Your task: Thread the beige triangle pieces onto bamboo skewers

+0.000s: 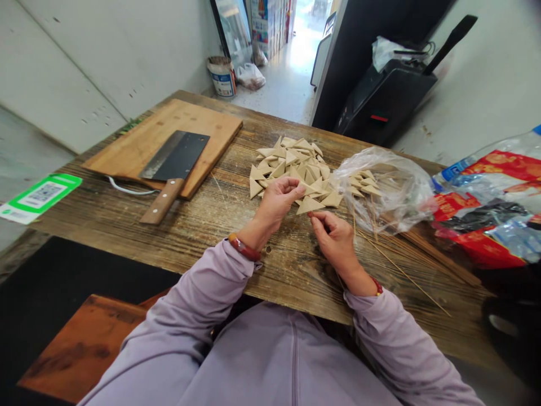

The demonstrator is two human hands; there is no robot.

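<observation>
Sat at a plank table [203,248] with one heap of tan triangles [287,163] piled just ahead of the hands, too overlapped to count exactly, roughly forty showing. Had the left hand [276,204] curled closed, its fingers [293,189] pinched at the heap's near edge; could not tell what they gripped. Had the right hand [333,239] clenched in a fine pinch, closed on what looked like a thin skewer [340,280], with one loose triangle [310,206] lying between both hands against the heap. Saw no triangle clearly threaded on any stick, so nothing looked finished; about five more triangles [363,183] sat inside one clear plastic bag [406,192]. Found one loose bundle of skewers [406,273] fanned under the bag, too fine to count. Had, off to the left, one cutting board [215,135], one cleaver [173,158] lying on it, and one green card [40,197] at the table's edge.
</observation>
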